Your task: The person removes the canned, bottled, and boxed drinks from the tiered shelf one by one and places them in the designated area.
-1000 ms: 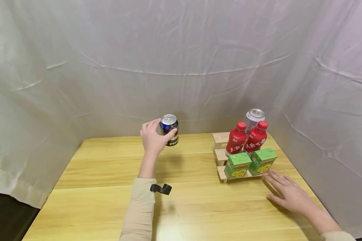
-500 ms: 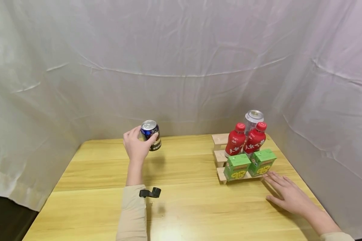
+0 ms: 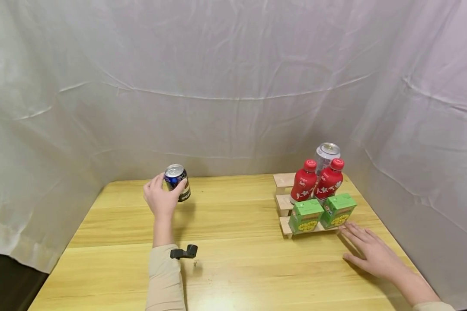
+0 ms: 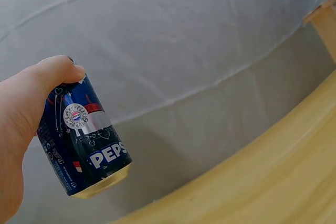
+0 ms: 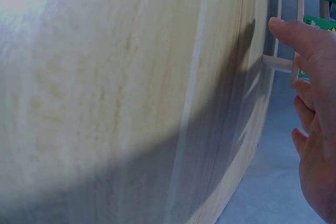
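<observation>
My left hand (image 3: 161,198) grips a dark blue Pepsi can (image 3: 177,183) between thumb and fingers, toward the back left of the table. In the left wrist view the can (image 4: 86,135) is tilted, its thumb-side label facing the camera and its base above the wood. My right hand (image 3: 373,255) lies with fingers extended at the front right corner of a small stepped wooden rack (image 3: 285,201). Its fingertips are at the lowest step, close to a green drink carton (image 3: 338,210); whether they touch the rack is hard to tell.
A second green carton (image 3: 306,216) shares the rack's lowest step. Two red bottles, a left one (image 3: 304,181) and a right one (image 3: 329,179), stand on the middle step, with a silvery can (image 3: 327,156) behind. Grey cloth (image 3: 233,125) encloses the wooden table (image 3: 237,259).
My left hand has carried the Pepsi can leftward and somewhat nearer and lower. The right hand and the rack with its drinks have stayed in place.
</observation>
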A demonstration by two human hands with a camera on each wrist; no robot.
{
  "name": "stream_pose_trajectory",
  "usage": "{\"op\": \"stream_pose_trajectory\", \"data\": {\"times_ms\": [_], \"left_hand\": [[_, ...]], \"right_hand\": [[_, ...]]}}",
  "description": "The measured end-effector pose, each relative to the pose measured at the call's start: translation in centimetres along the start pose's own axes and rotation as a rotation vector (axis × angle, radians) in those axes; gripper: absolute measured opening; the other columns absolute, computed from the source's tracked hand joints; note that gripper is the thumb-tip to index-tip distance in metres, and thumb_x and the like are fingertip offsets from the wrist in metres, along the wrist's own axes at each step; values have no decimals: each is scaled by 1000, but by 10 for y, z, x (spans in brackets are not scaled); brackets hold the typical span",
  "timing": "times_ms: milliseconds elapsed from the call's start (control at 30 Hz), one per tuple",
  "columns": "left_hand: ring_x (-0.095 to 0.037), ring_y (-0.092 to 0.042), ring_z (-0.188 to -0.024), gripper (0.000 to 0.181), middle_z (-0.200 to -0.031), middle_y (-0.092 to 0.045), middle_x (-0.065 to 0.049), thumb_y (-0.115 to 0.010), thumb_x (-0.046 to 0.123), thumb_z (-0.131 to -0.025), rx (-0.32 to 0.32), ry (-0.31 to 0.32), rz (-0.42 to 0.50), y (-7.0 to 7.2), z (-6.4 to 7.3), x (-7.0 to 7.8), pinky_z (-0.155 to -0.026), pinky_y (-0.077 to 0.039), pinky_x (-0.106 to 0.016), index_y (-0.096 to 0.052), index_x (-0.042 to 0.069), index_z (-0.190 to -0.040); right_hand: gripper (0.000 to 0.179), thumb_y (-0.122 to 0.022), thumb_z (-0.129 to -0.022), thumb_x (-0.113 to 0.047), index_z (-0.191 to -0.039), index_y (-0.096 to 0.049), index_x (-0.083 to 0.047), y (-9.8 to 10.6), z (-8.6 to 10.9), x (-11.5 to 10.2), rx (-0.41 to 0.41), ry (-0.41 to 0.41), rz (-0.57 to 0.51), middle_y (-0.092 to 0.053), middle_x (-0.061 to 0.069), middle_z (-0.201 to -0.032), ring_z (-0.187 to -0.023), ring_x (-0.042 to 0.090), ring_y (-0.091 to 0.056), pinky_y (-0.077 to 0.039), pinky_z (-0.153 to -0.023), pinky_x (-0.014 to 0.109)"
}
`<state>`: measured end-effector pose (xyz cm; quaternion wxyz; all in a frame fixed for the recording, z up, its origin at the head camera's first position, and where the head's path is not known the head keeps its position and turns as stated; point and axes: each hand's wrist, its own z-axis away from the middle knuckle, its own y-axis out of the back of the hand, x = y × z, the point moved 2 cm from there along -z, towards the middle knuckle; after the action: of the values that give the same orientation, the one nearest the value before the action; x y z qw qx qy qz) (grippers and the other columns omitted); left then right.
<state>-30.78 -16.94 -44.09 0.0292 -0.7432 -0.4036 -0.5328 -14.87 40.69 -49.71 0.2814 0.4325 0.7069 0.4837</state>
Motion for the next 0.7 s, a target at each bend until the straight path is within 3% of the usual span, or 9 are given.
{"op": "stream_pose_trajectory", "data": {"times_ms": [400,700], "left_hand": [[-34,-33,-133,87,-142,-53,-14,-82,56,-68,-33,164,-18,4,4,-36,-110,-23,-57,-56,8,-135],[-35,-34,-132,88,-143,-52,-16,-83,54,-67,-33,172,-22,-2,10,-51,-110,-24,-57,-56,7,-135]], "right_hand": [[73,-77,-78,-38,-142,-50,-13,0,0,-1,-16,-15,-8,-51,19,-143,-142,-12,5,11,-115,13],[73,-77,-79,-38,-142,-50,-12,1,0,0,-21,-11,-6,-51,18,-144,-142,-12,5,11,-115,13]]}}
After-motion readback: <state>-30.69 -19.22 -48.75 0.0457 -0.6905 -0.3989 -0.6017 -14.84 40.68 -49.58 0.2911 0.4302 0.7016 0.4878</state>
